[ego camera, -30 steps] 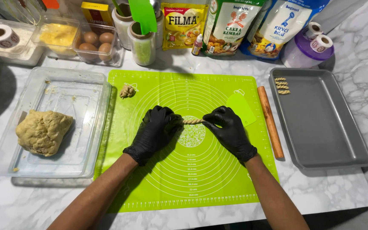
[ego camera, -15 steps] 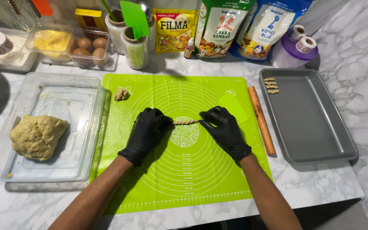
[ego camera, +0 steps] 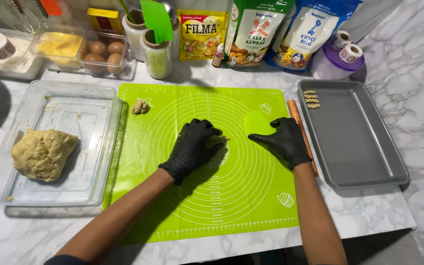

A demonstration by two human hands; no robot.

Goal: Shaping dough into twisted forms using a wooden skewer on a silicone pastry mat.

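Marble worktop (ego camera: 418,73) carries a soft green mat (ego camera: 207,206) ringed with circles. Left hand (ego camera: 192,147), in a black glove, closes its grip on a dough piece (ego camera: 217,141) at mid-mat. Right hand (ego camera: 284,140) rests half-open, holding nothing, beside the wooden rolling pin (ego camera: 295,115). Metal tray (ego camera: 359,147) lies at the mat's right edge.

dough rope (ego camera: 217,141) now gathered under left hand (ego camera: 192,147) | right hand (ego camera: 284,140) moved off, rightward
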